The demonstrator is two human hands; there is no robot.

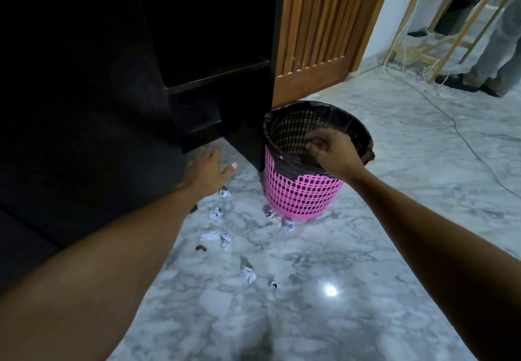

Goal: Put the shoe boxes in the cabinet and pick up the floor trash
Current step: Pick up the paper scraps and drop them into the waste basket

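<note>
Curls fingers [313,143] of right hand [331,152] over black-lined pink plastic mesh bin [304,194]; grip contents indiscernible. Extends left hand [208,172], fingers straight, near dark cabinet base [197,135], above crumpled white paper scraps [215,213] on marble floor [394,191].

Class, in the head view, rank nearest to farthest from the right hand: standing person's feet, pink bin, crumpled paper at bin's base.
1. pink bin, under the right hand.
2. crumpled paper, floor at bin's base.
3. standing person's feet, far right.
</note>
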